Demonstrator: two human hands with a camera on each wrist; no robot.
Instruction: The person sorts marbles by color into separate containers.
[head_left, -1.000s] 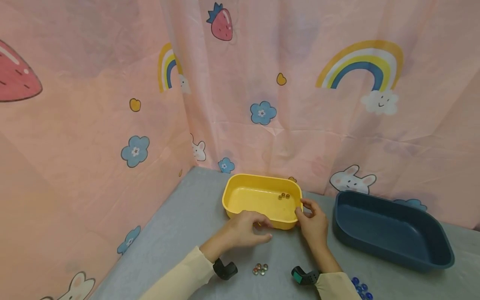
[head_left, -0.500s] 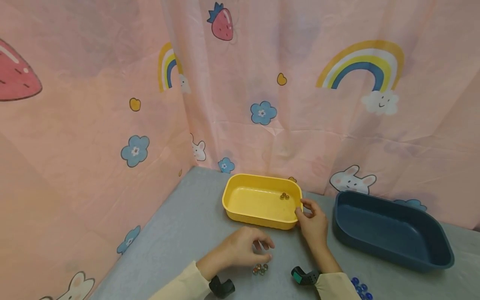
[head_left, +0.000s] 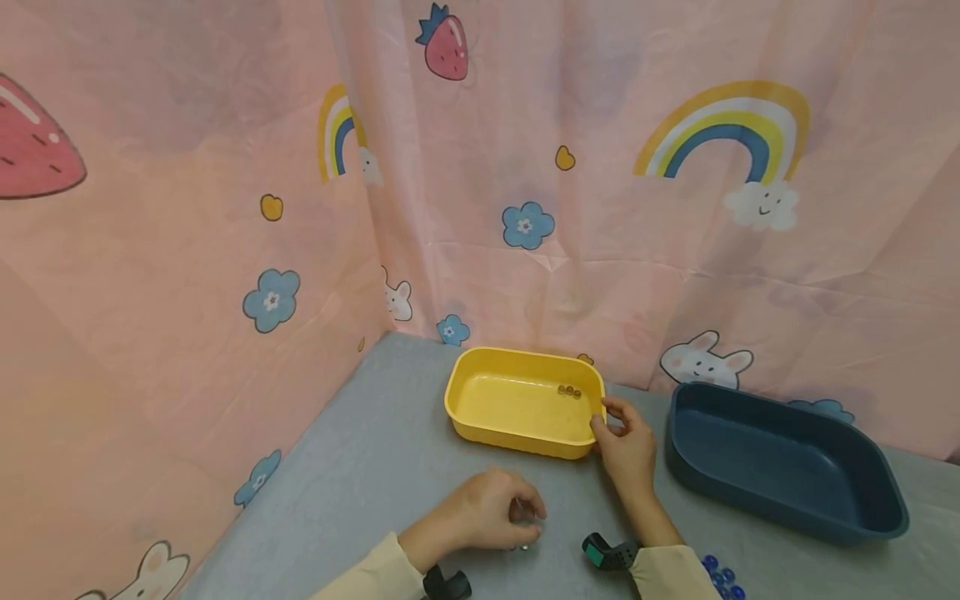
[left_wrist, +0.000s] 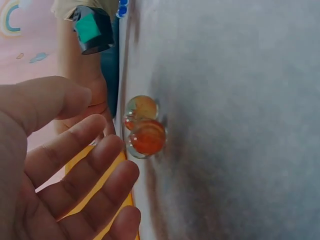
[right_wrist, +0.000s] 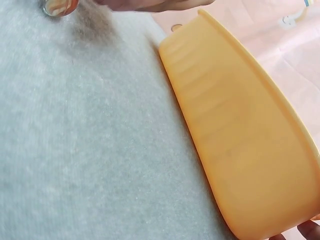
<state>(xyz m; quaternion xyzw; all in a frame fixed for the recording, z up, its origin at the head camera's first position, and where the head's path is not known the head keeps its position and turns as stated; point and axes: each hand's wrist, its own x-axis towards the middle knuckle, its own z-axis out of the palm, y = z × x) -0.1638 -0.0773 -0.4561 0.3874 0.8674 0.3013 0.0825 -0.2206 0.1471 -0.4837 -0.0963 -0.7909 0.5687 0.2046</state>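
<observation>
My left hand [head_left: 491,508] hovers over a small group of clear glass marbles with orange swirls [left_wrist: 148,136] on the table. Its fingers are loosely bent and apart from the marbles in the left wrist view, with nothing held. In the head view the hand hides most of that group. The right hand [head_left: 628,446] pinches the right end of a yellow plastic bin [head_left: 517,442], thumb at the rim. Amber marbles [head_left: 569,391] lie inside the bin toward its back right. From the right wrist, the bin's ribbed outer wall [right_wrist: 235,125] fills the right side.
To the right stands a dark blue bin [head_left: 780,500], larger than the yellow one. Blue marbles [head_left: 723,577] lie near the right sleeve. Grey cloth [head_left: 360,467] covers the table, and a pink printed curtain [head_left: 465,167] rises behind and at the left.
My left hand has drawn back from the yellow bin's front and come down over the orange-swirled marbles. The amber marbles in the bin have shifted slightly. The right hand keeps its place.
</observation>
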